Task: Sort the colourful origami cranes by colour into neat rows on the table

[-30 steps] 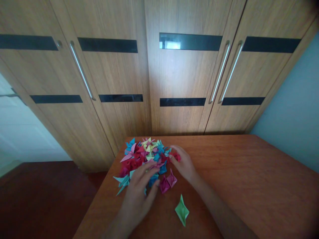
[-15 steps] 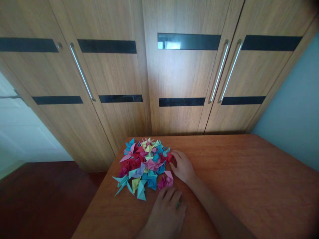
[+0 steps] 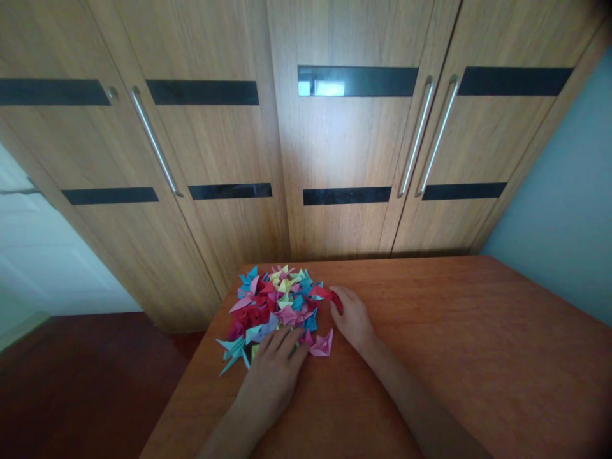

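Note:
A pile of folded paper cranes [image 3: 253,313] in red, pink, blue, yellow and mint lies at the left end of the wooden table. My right hand [image 3: 352,320] pinches a red paper crane [image 3: 327,294] at the pile's right edge. Over the near side of the pile, my left hand [image 3: 277,366] rests with its fingers stretched out, hiding several cranes beneath. Just right of those fingers sits a pink paper crane [image 3: 322,344]. A mint crane [image 3: 233,349] with pointed wings lies to the left of the left hand.
The brown tabletop [image 3: 454,338] stretches away to the right. Behind it stands a wooden wardrobe [image 3: 344,140] with long metal handles. A white door [image 3: 52,255] is at the far left, above dark red floor [image 3: 105,370].
My left hand has moved left and forward onto the near cranes. The red crane has turned in my right hand, which has barely shifted. The near pink crane has changed its tilt.

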{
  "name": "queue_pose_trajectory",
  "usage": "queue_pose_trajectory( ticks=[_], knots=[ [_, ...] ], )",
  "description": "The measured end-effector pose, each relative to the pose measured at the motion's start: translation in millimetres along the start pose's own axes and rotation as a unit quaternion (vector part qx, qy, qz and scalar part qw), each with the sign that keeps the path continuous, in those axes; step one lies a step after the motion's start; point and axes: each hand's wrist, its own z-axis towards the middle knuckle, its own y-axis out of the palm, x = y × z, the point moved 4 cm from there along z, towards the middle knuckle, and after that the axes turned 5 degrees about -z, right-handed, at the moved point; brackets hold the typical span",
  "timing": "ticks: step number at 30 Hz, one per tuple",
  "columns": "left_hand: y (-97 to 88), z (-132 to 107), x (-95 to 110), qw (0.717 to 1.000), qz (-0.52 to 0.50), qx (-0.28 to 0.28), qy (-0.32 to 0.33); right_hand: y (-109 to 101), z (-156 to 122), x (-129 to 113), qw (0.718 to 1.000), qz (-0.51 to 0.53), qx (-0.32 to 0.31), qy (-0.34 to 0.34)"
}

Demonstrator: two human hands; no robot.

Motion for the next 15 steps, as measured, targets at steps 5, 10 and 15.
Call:
queue_pose_trajectory(
  ticks=[5,10,15],
  knots=[
    [-0.7,-2,-7,0.999,-0.025,0.03,-0.008,9,17,-31,0.99,0.144,-0.001,0.004],
    [-6.3,-3,1,0.997,-0.055,0.057,0.005,20,32,-47,0.956,0.289,-0.038,0.044],
    [-13.8,-4,9,0.993,-0.078,0.091,0.023,6,22,-15,0.971,0.223,0.003,0.084]
  ],
)
